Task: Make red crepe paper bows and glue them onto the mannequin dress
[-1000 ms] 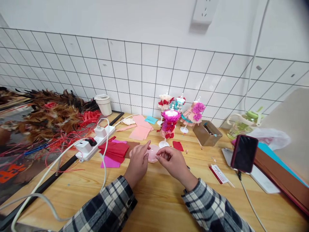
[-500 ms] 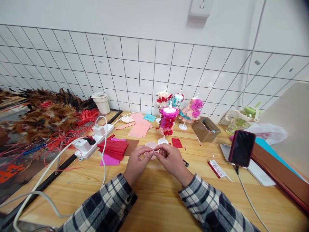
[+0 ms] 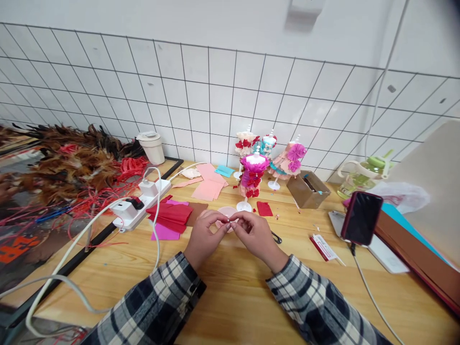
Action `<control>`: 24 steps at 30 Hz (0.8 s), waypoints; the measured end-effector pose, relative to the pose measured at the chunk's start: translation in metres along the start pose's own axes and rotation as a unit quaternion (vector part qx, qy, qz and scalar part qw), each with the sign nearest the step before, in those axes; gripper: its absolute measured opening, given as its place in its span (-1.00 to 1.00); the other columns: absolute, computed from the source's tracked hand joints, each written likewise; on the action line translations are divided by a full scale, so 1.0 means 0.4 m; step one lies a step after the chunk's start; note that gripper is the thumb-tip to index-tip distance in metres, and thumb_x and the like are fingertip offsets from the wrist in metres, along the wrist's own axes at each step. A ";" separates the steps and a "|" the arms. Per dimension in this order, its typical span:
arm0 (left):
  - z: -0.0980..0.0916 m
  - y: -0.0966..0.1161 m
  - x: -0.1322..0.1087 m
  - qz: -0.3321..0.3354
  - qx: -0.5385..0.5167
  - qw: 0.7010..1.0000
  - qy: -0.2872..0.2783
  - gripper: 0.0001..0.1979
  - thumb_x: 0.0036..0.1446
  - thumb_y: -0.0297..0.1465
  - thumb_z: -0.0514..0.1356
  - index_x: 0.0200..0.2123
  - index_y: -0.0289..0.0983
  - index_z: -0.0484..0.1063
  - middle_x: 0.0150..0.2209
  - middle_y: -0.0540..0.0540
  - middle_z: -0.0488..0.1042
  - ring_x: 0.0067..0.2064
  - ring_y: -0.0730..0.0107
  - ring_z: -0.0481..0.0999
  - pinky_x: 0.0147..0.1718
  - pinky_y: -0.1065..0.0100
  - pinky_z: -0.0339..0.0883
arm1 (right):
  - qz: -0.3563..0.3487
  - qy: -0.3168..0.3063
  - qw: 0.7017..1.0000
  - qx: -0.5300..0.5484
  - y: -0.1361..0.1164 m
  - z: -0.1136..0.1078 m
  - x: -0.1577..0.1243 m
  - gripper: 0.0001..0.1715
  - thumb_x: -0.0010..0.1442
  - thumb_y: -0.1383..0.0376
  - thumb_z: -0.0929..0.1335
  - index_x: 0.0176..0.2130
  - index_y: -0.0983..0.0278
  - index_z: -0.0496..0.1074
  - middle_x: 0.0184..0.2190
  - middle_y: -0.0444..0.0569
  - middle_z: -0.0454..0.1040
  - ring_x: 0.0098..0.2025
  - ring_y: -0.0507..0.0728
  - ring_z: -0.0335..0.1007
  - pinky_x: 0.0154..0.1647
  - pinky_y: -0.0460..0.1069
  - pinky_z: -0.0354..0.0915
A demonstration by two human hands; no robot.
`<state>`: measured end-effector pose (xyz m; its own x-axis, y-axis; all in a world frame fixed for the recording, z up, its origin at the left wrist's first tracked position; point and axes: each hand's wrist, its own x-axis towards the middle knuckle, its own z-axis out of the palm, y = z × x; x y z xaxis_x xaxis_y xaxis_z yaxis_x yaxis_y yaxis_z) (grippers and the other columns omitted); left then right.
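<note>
My left hand (image 3: 208, 235) and my right hand (image 3: 254, 236) meet fingertip to fingertip over the table. Both are closed in a pinch around a tiny white piece (image 3: 229, 221), too small to name. Behind the fingers lies a round pale pink dish (image 3: 227, 211), partly covered by my hands. Just beyond it stands a small white dress form (image 3: 253, 175) in a magenta and red paper dress, on a round white base. Part of a black-handled tool (image 3: 276, 237) shows beside my right hand; the rest is hidden.
More dressed forms (image 3: 287, 160) stand behind, near an open cardboard box (image 3: 309, 189). Red crepe paper (image 3: 168, 213) and pink paper (image 3: 208, 182) lie left. A power strip (image 3: 142, 208) with cables, feathers (image 3: 72, 163), a cup (image 3: 151, 147), a phone (image 3: 362, 218) and a bottle (image 3: 362, 175) surround the workspace.
The camera view has shifted slightly. My fingers still pinch together at the same place, with small shifts at the fingertips; the things on the table stay put.
</note>
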<state>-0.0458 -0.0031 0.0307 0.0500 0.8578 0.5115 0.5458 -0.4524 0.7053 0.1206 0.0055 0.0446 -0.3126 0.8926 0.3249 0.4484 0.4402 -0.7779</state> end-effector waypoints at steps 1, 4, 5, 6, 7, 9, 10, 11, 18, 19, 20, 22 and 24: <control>0.000 -0.001 -0.001 0.008 0.019 1.000 -0.004 -0.87 0.06 -0.29 0.22 -0.41 -0.23 0.46 -0.38 -0.08 0.50 -0.25 0.26 0.45 -0.22 0.23 0.31 | 0.003 -0.001 1.000 0.001 0.002 0.001 0.001 -0.85 0.11 0.27 0.35 -0.26 0.22 0.48 -0.57 -0.19 0.37 -0.56 -0.03 0.21 -0.52 -0.13 0.13; 0.000 0.001 -0.005 0.032 0.081 0.996 -0.022 -0.90 0.08 -0.32 0.18 -0.39 -0.21 0.45 -0.35 -0.08 0.50 -0.22 0.24 0.43 -0.19 0.19 0.27 | 0.009 -0.003 1.000 -0.014 0.010 0.005 0.003 -0.82 0.08 0.19 0.39 -0.29 0.22 0.49 -0.56 -0.17 0.38 -0.54 -0.02 0.24 -0.53 -0.12 0.13; -0.001 0.003 -0.008 0.041 0.099 0.994 -0.030 -0.90 0.09 -0.32 0.16 -0.38 -0.21 0.45 -0.34 -0.09 0.50 -0.21 0.23 0.42 -0.18 0.18 0.26 | 0.009 -0.004 1.000 -0.021 0.013 0.005 0.004 -0.82 0.08 0.19 0.40 -0.30 0.22 0.49 -0.55 -0.16 0.39 -0.52 -0.01 0.25 -0.52 -0.12 0.14; -0.002 0.006 -0.010 0.051 0.116 0.991 -0.037 -0.89 0.09 -0.33 0.15 -0.38 -0.21 0.44 -0.33 -0.09 0.50 -0.20 0.23 0.42 -0.17 0.17 0.24 | 0.006 -0.005 1.000 -0.028 0.016 0.005 0.006 -0.83 0.07 0.19 0.41 -0.32 0.22 0.49 -0.54 -0.15 0.41 -0.51 0.00 0.27 -0.50 -0.11 0.16; -0.003 0.009 -0.011 0.063 0.131 0.988 -0.043 -0.89 0.10 -0.34 0.13 -0.38 -0.21 0.44 -0.33 -0.09 0.49 -0.20 0.22 0.41 -0.15 0.16 0.23 | 0.001 -0.006 1.000 -0.031 0.018 0.003 0.007 -0.85 0.06 0.20 0.41 -0.35 0.23 0.49 -0.53 -0.14 0.43 -0.49 0.00 0.29 -0.47 -0.10 0.18; -0.007 0.013 -0.011 0.094 0.164 0.980 -0.056 -0.88 0.12 -0.35 0.11 -0.37 -0.20 0.43 -0.32 -0.09 0.49 -0.18 0.21 0.40 -0.11 0.14 0.20 | -0.007 -0.007 1.000 -0.015 0.020 -0.002 0.010 -0.87 0.05 0.22 0.41 -0.38 0.24 0.50 -0.51 -0.12 0.46 -0.45 0.02 0.32 -0.41 -0.09 0.22; -0.009 0.012 -0.010 0.107 0.182 0.975 -0.062 -0.88 0.12 -0.36 0.10 -0.37 -0.20 0.43 -0.31 -0.09 0.49 -0.17 0.20 0.39 -0.09 0.12 0.18 | -0.002 -0.008 1.000 0.009 0.020 -0.006 0.011 -0.87 0.05 0.22 0.41 -0.39 0.25 0.51 -0.49 -0.11 0.48 -0.44 0.02 0.34 -0.40 -0.08 0.24; -0.011 0.010 -0.007 0.114 0.201 0.971 -0.067 -0.87 0.13 -0.35 0.09 -0.37 -0.20 0.43 -0.31 -0.09 0.49 -0.17 0.19 0.38 -0.07 0.11 0.17 | 0.014 -0.012 0.999 0.048 0.020 -0.010 0.013 -0.85 0.06 0.22 0.41 -0.38 0.26 0.51 -0.48 -0.09 0.49 -0.44 0.02 0.34 -0.42 -0.09 0.26; -0.013 -0.041 0.015 0.080 0.269 0.955 -0.092 -0.77 0.21 -0.31 0.04 -0.33 -0.22 0.48 -0.22 -0.14 0.51 -0.06 0.13 0.37 -0.06 0.09 0.21 | 0.163 -0.068 0.900 0.398 0.008 -0.036 0.015 -0.65 -0.02 0.09 0.45 -0.30 0.29 0.50 -0.60 -0.18 0.39 -0.63 -0.06 0.28 -0.67 -0.16 0.23; -0.010 -0.045 0.014 0.084 0.268 0.955 -0.096 -0.78 0.21 -0.34 0.04 -0.25 -0.21 0.49 -0.17 -0.14 0.51 -0.02 0.13 0.36 -0.02 0.07 0.20 | 0.166 -0.064 0.885 0.431 0.006 -0.039 0.015 -0.65 -0.04 0.10 0.46 -0.30 0.28 0.50 -0.59 -0.19 0.39 -0.64 -0.07 0.28 -0.67 -0.17 0.23; -0.006 -0.048 0.011 0.088 0.268 0.954 -0.099 -0.77 0.20 -0.37 0.05 -0.20 -0.19 0.49 -0.13 -0.14 0.51 0.00 0.13 0.35 0.01 0.06 0.19 | 0.168 -0.061 0.872 0.456 0.004 -0.041 0.015 -0.65 -0.05 0.11 0.47 -0.30 0.28 0.50 -0.59 -0.19 0.39 -0.65 -0.08 0.27 -0.68 -0.18 0.23; -0.001 -0.050 0.005 0.089 0.268 0.954 -0.104 -0.78 0.17 -0.40 0.08 -0.21 -0.17 0.51 -0.10 -0.14 0.50 0.01 0.12 0.35 0.05 0.01 0.16 | 0.166 -0.055 0.859 0.481 0.000 -0.045 0.015 -0.66 -0.06 0.12 0.48 -0.31 0.28 0.50 -0.58 -0.20 0.39 -0.67 -0.10 0.25 -0.70 -0.19 0.21; 0.000 -0.051 0.001 0.087 0.265 0.955 -0.098 -0.81 0.15 -0.39 0.10 -0.29 -0.17 0.53 -0.11 -0.13 0.51 0.02 0.10 0.36 0.05 -0.02 0.17 | 0.157 -0.045 0.860 0.484 -0.001 -0.048 0.016 -0.68 -0.05 0.13 0.48 -0.31 0.27 0.50 -0.59 -0.21 0.37 -0.68 -0.10 0.23 -0.71 -0.19 0.21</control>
<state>-0.0569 0.0063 0.0163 0.3060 0.8337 0.4598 0.8595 -0.4496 0.2433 0.1345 0.0129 0.0575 -0.3862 0.9224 0.0086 -0.3711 -0.1469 -0.9169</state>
